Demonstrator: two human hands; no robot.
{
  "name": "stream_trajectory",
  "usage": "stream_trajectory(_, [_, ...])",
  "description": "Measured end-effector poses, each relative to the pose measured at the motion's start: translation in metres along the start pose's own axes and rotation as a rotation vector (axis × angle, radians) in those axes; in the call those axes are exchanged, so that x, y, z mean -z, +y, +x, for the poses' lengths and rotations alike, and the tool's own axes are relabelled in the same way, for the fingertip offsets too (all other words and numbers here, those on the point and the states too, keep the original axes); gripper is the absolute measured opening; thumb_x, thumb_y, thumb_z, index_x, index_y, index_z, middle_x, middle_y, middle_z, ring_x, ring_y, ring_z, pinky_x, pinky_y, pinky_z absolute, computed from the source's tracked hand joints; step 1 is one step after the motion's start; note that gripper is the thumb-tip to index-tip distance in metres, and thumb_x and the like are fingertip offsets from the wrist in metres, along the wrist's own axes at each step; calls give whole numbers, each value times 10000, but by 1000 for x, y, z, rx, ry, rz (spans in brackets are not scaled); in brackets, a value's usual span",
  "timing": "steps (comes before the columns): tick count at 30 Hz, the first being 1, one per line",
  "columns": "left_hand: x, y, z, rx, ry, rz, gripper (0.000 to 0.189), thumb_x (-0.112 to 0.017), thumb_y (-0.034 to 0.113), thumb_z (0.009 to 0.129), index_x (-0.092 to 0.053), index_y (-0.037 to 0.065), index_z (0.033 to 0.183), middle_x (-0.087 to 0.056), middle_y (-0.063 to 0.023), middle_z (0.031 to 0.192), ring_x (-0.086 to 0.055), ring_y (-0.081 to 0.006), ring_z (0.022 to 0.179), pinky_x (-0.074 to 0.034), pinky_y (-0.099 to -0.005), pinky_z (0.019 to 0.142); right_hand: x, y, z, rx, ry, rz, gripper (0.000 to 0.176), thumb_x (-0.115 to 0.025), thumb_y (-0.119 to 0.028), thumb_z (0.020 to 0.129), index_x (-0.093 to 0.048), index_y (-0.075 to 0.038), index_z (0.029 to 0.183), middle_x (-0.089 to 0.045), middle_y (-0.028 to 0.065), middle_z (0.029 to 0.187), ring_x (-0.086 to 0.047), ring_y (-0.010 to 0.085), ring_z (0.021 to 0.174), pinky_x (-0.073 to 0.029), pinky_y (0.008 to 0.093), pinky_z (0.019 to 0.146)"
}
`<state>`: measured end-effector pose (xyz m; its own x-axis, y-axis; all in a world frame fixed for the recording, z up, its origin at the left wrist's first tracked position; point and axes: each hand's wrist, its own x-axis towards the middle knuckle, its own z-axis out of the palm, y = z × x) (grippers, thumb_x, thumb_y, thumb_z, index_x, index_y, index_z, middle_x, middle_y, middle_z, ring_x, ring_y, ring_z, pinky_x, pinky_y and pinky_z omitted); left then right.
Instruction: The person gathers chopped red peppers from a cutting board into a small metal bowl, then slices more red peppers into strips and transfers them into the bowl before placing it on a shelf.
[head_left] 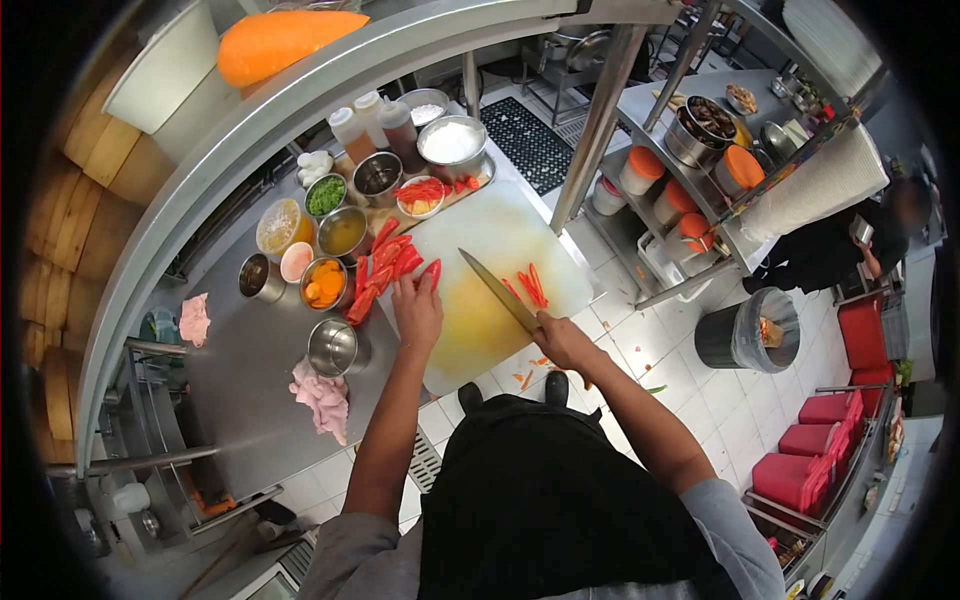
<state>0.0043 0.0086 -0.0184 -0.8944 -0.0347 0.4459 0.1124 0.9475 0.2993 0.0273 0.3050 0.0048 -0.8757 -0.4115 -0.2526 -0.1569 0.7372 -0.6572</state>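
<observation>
Long steel knife (497,290): handle mostly covered by bare right hand (565,343) | glossy red pepper piece (433,268): partly hidden by bare left hand (417,310) | black cloth apron (560,500): cut off by bottom edge | black-clothed person (812,247): face blurred | round steel pot (690,150): dark contents too small to be identified

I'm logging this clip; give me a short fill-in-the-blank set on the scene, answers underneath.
1. The tool in the right hand is a ____.
2. The pepper piece at the fingertips of the left hand is coloured ____.
3. The strips nearest the tool lie on the cutting ____.
4. The wearer's apron is coloured ____.

Missing words: knife; red; board; black.
</observation>
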Motion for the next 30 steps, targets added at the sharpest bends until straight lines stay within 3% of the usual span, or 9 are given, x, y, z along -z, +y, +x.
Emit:
stream_trajectory(2, [7, 24, 0, 80, -193, -44, 380, -702, 137, 848, -660, -31, 1187, -550, -184, 1138, -556, -368, 1063, -467, -466, 895, 5, 11, 4, 20, 73, -18, 305, -548, -216, 933, -534, 43, 1093, -652, 338, 811, -649, 521, 821, -523, 572, 799])
stream_trajectory(4, [-1, 50, -12, 100, -240, -121, 399, -705, 145, 854, -650, -28, 1209, -556, -185, 1109, -571, -371, 1045, -473, -461, 915, 14, 16, 7, -1, 117, -42, 322, -550, -224, 937, -539, 42, 1119, -657, 333, 812, -654, 513, 811, -532, 573, 772])
stream_trajectory(6, [-11, 76, -28, 69, -299, -445, 372, -697, 130, 886, -645, -22, 1222, -565, -192, 1105, -575, -357, 1061, -473, -433, 943, 18, 14, 9, -30, 116, -120, 330, -554, -236, 944, -535, 40, 1122, -667, 318, 815, -663, 501, 802, -543, 567, 743])
stream_trajectory(11, [-13, 95, -23, -25, -135, -519, 207, -640, 45, 916, -682, -32, 1104, -566, -173, 1051, -595, -364, 982, -503, -414, 878, 7, 5, 6, -45, 94, -147, 314, -579, -239, 936, -520, 30, 1089, -667, 299, 790, -661, 503, 802, -543, 564, 739])
stream_trajectory(14, [-17, 87, -14, -59, -261, -585, 162, -643, 17, 897, -688, -35, 1043, -567, -166, 1004, -601, -354, 957, -507, -411, 859, 15, -8, 4, -30, 76, -169, 308, -551, -211, 929, -512, 44, 1098, -666, 306, 796, -662, 503, 795, -541, 568, 734])
stream_trajectory(20, [-25, 87, -11, -129, -247, -502, 90, -644, -18, 865, -668, -38, 949, -563, -174, 984, -599, -359, 951, -505, -436, 846, 4, -24, 10, -110, 3, -231, 311, -507, -198, 955, -503, 51, 1143, -683, 289, 865, -690, 462, 817, -564, 539, 743])
stream_trajectory(27, [-28, 82, -9, -50, -310, -570, 93, -642, -13, 874, -657, -28, 965, -559, -180, 1012, -594, -374, 974, -504, -439, 865, 24, -54, -5, -185, -60, -274, 268, -488, -159, 949, -499, 62, 1100, -684, 305, 859, -695, 459, 810, -565, 541, 713])
stream_trajectory(30, [-29, 81, -13, -55, -315, -558, 105, -645, -10, 875, -654, -22, 979, -558, -181, 1032, -592, -377, 990, -499, -446, 878, -10, -37, 6, -121, 41, -220, 256, -494, -152, 944, -501, 64, 1081, -684, 299, 843, -695, 461, 795, -564, 539, 699])
